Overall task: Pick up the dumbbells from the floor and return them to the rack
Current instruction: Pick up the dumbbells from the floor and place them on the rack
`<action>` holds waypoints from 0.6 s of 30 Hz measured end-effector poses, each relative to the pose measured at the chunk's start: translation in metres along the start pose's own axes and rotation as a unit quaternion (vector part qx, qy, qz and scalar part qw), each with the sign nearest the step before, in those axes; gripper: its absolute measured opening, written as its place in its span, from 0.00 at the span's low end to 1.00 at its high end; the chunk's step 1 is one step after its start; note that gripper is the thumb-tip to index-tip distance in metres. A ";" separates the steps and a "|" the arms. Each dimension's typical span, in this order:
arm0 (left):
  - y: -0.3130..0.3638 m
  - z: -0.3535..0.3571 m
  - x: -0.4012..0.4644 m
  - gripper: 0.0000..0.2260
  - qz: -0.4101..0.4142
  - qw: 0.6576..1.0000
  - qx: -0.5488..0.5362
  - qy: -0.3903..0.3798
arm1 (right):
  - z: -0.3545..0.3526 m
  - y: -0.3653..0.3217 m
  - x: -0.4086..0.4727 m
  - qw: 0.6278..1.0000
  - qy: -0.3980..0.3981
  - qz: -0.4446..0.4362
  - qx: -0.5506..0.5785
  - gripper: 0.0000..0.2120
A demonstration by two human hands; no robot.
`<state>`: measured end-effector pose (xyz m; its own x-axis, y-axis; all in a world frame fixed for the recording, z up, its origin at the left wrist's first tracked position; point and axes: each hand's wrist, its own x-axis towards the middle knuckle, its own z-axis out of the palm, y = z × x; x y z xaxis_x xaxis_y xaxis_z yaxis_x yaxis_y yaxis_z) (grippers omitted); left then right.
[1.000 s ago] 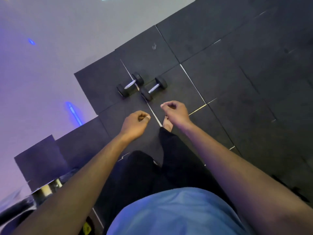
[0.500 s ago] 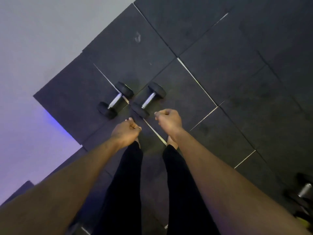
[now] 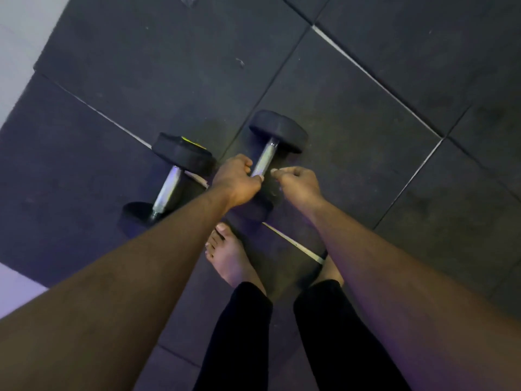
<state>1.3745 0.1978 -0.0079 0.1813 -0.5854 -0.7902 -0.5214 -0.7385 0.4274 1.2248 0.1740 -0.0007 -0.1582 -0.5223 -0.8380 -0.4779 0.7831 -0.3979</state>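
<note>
Two black dumbbells with steel handles lie side by side on the dark rubber floor. The left dumbbell (image 3: 169, 187) lies free, a yellow mark on its far head. My left hand (image 3: 236, 180) is down at the right dumbbell (image 3: 275, 134), thumb and curled fingers round the lower end of its handle, and it hides the near head. My right hand (image 3: 300, 183) is curled just right of that handle, with its fingertips close to the bar and nothing in it. No rack is in view.
My bare feet (image 3: 229, 258) stand right behind the dumbbells, with black trouser legs below them. Dark rubber mat tiles (image 3: 366, 122) with pale seams cover the floor. A pale bare floor (image 3: 17, 38) begins at the far left edge.
The view has dropped close to the floor. Both hands moved forward and down from above my feet to the right dumbbell's handle. The dumbbells have not moved.
</note>
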 end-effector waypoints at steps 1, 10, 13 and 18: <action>-0.002 0.006 0.014 0.21 -0.009 1.000 0.024 -0.008 | 0.006 0.003 0.014 1.000 -0.004 0.002 0.008 0.09; -0.011 0.027 0.063 0.14 -0.039 0.993 0.070 -0.085 | 0.046 -0.020 0.077 0.979 -0.049 0.071 0.187 0.06; -0.013 0.034 0.056 0.16 -0.060 0.993 0.060 -0.080 | 0.042 -0.026 0.077 0.975 -0.073 0.106 0.184 0.06; -0.019 0.057 0.057 0.08 -0.082 0.987 -0.092 -0.104 | 0.021 -0.020 0.077 0.982 -0.106 0.083 0.133 0.06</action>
<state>1.3471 0.1974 -0.0861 0.0659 -0.3858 -0.9202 -0.3354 -0.8771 0.3437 1.2406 0.1249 -0.0648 -0.0187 -0.3198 -0.9473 -0.2128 0.9270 -0.3088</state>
